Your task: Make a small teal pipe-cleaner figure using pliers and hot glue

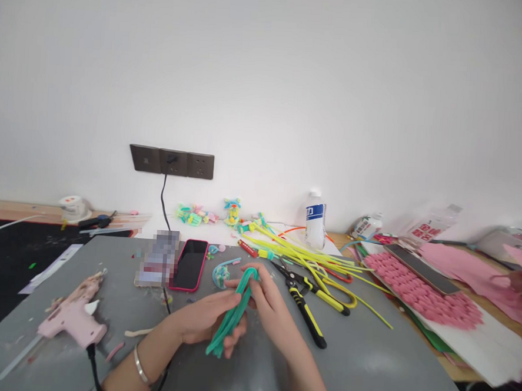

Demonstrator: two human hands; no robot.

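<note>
Over the grey mat (365, 367), both hands hold a bundle of teal pipe cleaners (231, 320) folded into a loop. My left hand (207, 321) wraps round the lower part of the bundle, with a silver bangle on its wrist. My right hand (268, 305) pinches the bent top of the loop with its fingertips. The loose ends point down toward me. A small teal and pink curled piece (221, 274) lies just beyond the hands.
A pink glue gun (74, 314) lies at the left. A phone in a pink case (189, 264), yellow-handled pliers (307, 301), yellow pipe cleaners (301, 257) and a white bottle (315, 219) sit behind. A board with pink coils (423, 291) is at the right.
</note>
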